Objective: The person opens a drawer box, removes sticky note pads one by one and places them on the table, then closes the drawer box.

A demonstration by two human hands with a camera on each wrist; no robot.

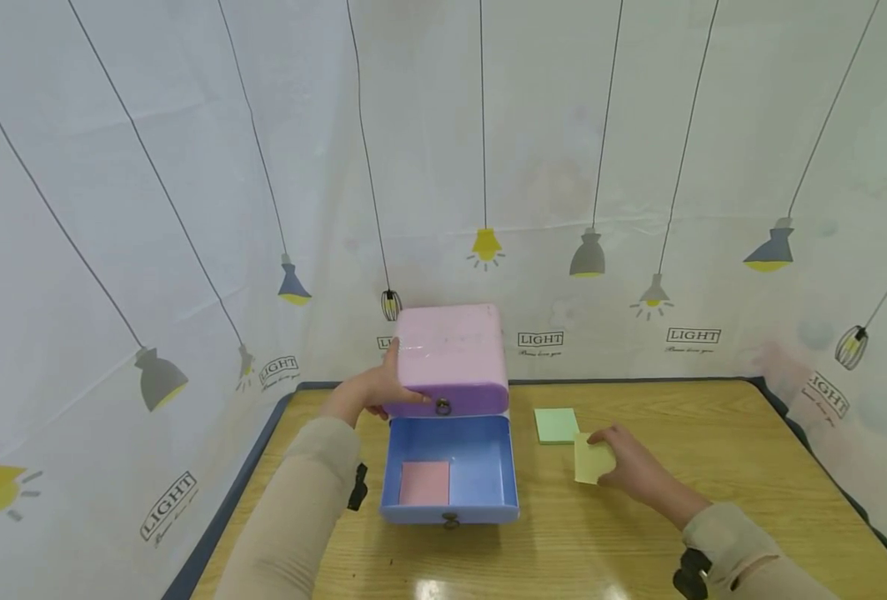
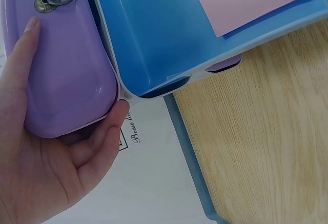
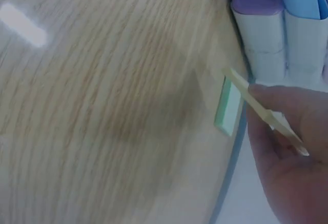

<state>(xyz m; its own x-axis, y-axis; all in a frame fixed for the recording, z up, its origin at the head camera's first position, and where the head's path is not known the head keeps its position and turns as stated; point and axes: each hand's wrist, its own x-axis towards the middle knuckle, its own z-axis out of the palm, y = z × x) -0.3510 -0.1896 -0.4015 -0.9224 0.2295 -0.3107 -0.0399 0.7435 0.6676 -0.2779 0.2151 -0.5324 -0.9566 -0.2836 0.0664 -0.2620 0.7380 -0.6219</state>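
Note:
A small drawer box with a pink top (image 1: 451, 346) has a purple upper drawer (image 1: 481, 400), pushed in, and a blue lower drawer (image 1: 484, 475), pulled out. Inside the blue drawer lies a pink sticky note pad (image 1: 424, 483). My left hand (image 2: 51, 157) grips the box's left side, its thumb on the purple front and its fingers curled round the edge. Over the table, my right hand (image 1: 634, 467) pinches a yellow sticky note pad (image 1: 589, 460) between thumb and fingers. A green sticky note pad (image 1: 556, 425) lies on the table just beyond it.
The box stands on a wood-grain table (image 1: 601, 542) with a dark blue edge. Behind it hangs a white backdrop (image 1: 428, 150) printed with lamps. Each drawer front carries a metal ring pull (image 1: 451, 520).

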